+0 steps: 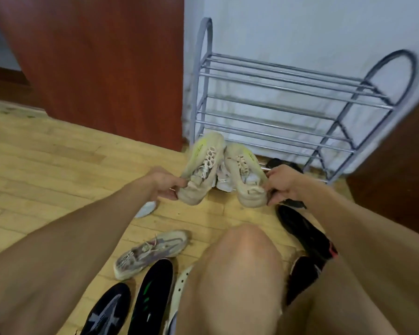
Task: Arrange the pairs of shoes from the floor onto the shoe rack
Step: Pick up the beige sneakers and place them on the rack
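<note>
My left hand [166, 183] grips the heel of one beige sneaker [202, 165], lifted off the floor with its toe toward the rack. The matching beige sneaker [243, 172] hangs from my right hand [284, 183], also held by the heel. Both sit just in front of the grey metal shoe rack [276, 105], whose tiers of bars hold no shoes. On the wooden floor lie a worn pale sneaker [150, 252], a black shoe with green marks [153, 291], a black shoe with grey marks [107, 310] and black shoes [305, 230] at the right.
A red-brown door [107, 64] stands left of the rack and a brown panel [397, 170] at its right. A white shoe [224, 180] lies behind the held pair, another white one [146, 209] under my left wrist. My knee [240, 262] fills the lower centre.
</note>
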`<action>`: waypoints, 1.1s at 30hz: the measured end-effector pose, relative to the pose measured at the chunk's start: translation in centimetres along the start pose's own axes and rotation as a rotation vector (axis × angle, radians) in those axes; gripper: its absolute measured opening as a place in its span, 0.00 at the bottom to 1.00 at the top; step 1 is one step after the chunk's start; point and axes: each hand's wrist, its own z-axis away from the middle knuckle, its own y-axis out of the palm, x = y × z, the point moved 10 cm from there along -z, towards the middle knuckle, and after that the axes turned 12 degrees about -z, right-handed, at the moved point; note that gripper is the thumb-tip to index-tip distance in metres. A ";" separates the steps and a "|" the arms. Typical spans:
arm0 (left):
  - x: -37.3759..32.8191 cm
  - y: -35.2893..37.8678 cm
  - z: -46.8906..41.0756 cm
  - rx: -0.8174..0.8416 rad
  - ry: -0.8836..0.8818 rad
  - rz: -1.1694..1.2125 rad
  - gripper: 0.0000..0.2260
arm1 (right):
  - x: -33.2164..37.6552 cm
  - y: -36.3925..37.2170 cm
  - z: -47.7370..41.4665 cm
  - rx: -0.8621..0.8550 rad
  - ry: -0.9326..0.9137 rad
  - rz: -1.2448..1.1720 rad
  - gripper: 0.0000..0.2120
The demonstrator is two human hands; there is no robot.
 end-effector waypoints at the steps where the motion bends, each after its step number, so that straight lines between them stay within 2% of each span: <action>1: -0.6 0.8 -0.5 0.002 -0.001 -0.009 0.10 | -0.3 -0.8 -0.3 -0.019 -0.003 -0.058 0.07; 7: -3.2 4.4 -4.7 -0.033 -0.017 0.021 0.11 | -2.0 -2.3 -4.1 -0.014 -0.001 -0.347 0.12; 11: -4.7 5.3 -9.7 -0.086 -0.009 0.058 0.13 | -2.3 -2.0 -9.0 0.012 0.019 -0.496 0.06; 13: -5.6 5.4 -12.5 -0.111 -0.002 0.069 0.15 | -1.6 -2.0 -12.0 -0.006 -0.001 -0.510 0.06; 23: -8.4 6.2 -25.3 -0.160 -0.003 -0.044 0.11 | -0.5 1.1 -26.1 -0.064 0.033 -0.610 0.11; 25: -8.4 6.3 -26.9 -0.157 0.005 -0.056 0.10 | -0.4 1.4 -27.5 -0.093 0.009 -0.599 0.10; 28: -8.4 6.8 -28.4 -0.078 0.013 -0.088 0.08 | -0.1 1.2 -28.7 -0.141 -0.048 -0.614 0.15; 32: -8.4 6.7 -28.9 -0.093 0.010 -0.139 0.07 | -0.3 2.3 -29.3 -0.157 -0.075 -0.572 0.09; 33: -8.3 6.7 -28.8 -0.094 0.006 -0.138 0.07 | -0.3 2.5 -29.1 -0.165 -0.082 -0.531 0.10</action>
